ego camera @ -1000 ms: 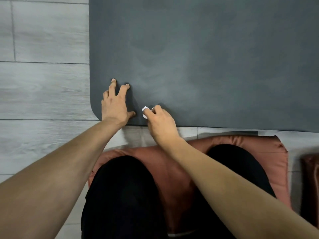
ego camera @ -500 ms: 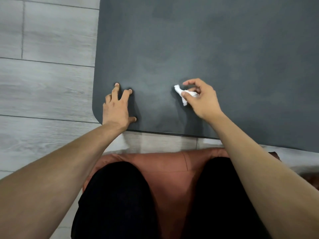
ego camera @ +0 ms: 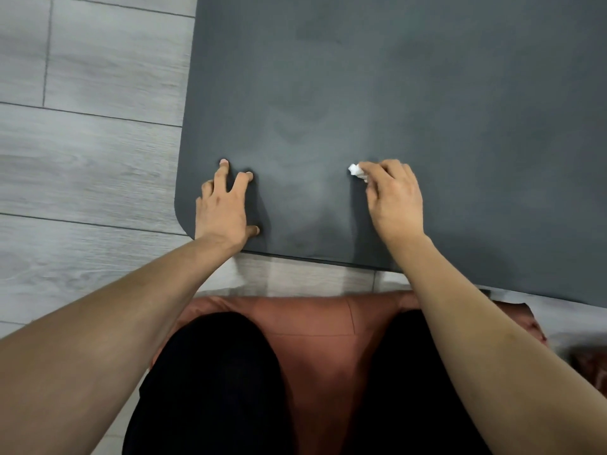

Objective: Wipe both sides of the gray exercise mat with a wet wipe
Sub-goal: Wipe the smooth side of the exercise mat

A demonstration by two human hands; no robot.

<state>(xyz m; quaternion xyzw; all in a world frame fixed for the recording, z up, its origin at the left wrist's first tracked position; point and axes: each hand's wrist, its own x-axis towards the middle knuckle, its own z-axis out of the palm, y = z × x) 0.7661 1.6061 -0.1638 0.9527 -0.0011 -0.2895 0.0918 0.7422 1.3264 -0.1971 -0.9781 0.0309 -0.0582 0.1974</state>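
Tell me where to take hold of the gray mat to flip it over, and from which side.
Grip the gray mat at its rounded near-left corner, coming in from the floor side. That corner likely suits best: two free edges meet there, beside the left hand. The right hand holds the wet wipe.

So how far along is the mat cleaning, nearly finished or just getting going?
Partly through the first side, it seems. Faint streaks on the gray mat near the hands suggest that patch has been wiped. The right hand grips the crumpled wet wipe against the mat, while the left hand presses the corner down. The mat lies flat, so the underside remains.
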